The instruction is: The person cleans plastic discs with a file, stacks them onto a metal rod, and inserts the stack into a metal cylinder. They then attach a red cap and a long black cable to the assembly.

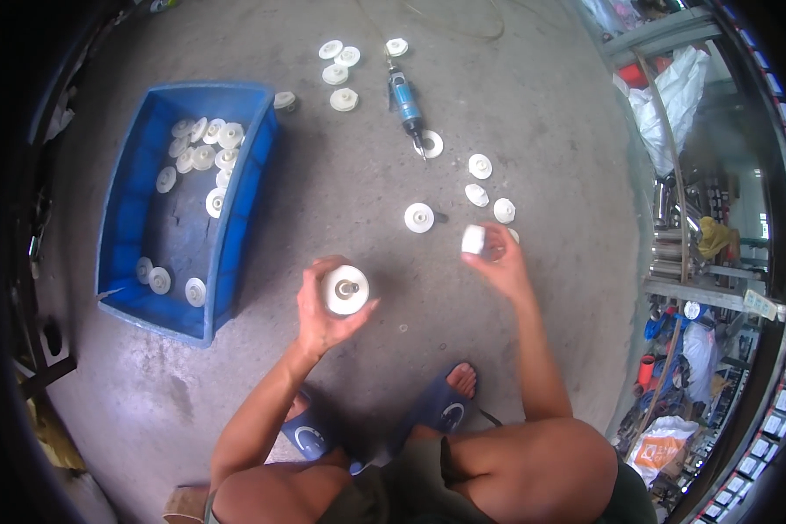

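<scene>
My left hand (314,321) grips a round white disc (334,299) by its edge, with a metal shaft at the disc's centre facing up. To the right, my right hand (506,266) pinches a small white piece (472,240) between thumb and fingers; its exact kind I cannot make out. The two hands are apart. Just beyond them, on the floor, lies another white disc (418,217) with a raised centre. Several more white discs (479,166) are scattered beyond my right hand, one partly hidden by it.
At the left stands a blue plastic bin (251,201) holding several white discs. A blue hand-held power driver (403,98) lies on the concrete floor (533,79) farther off, near a white ring (430,144) and a group of discs (334,74). Cluttered shelves (672,288) line the right.
</scene>
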A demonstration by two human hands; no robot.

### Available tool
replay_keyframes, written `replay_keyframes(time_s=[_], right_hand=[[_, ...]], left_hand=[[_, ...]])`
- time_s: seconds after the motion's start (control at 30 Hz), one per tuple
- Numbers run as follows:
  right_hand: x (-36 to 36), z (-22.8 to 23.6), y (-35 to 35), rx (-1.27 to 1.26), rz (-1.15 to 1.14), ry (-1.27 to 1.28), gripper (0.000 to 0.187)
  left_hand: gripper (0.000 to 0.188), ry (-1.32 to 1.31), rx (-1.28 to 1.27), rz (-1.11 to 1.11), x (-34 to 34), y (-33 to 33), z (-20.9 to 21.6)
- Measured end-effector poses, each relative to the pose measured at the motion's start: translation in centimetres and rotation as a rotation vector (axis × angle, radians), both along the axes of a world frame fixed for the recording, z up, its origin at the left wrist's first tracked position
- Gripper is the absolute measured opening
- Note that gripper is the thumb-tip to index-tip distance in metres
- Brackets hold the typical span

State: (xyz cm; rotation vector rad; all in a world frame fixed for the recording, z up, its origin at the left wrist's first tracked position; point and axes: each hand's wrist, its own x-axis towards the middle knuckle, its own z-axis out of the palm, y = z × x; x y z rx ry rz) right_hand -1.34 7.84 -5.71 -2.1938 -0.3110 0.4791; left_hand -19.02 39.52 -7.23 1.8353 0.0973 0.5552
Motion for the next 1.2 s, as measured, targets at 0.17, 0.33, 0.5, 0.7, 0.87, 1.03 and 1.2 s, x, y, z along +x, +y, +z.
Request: replay_keyframes(time_s=[0.17, 0.33, 0.5, 0.7, 0.87, 1.03, 1.2], right_hand=[[-1.3, -1.6, -0.8, 0.818, -0.184, 0.562, 0.073], [-1.9, -1.9, 1.2, 1.002, -0.109, 0.611, 0.074], [-1.9, 3.4, 6.3, 0.744, 0.027, 0.349, 0.077], [-4.4, 13.8, 15.9, 0.18, 0.654, -0.347, 0.074], [-5.8, 13.0, 17.8, 0.064, 0.622, -0.439, 0.056], [-6.9, 10.8, 17.4, 0.287, 0.514, -0.162, 0.03], [-7.7, 9.7, 17.3, 0.24, 0.484, -0.265, 0.017]], left_hand=[[0.066, 0.023, -0.039, -0.011, 0.0, -0.2, 0.9], [0.066, 0.017, 0.008, -0.018, -0.5, 0.3, 0.7], [0.068, 0.078, 0.061, -0.017, 0.1, -0.1, 1.1], [0.077, 0.096, -0.066, -0.051, -0.1, -0.3, -0.2], [0.099, 0.15, -0.155, -0.077, -0.7, 0.4, -0.2], [0.127, 0.162, 0.104, -0.138, -2.2, 1.9, 4.0], [0.056, 0.115, 0.423, 0.229, -0.9, 14.9, 9.9]])
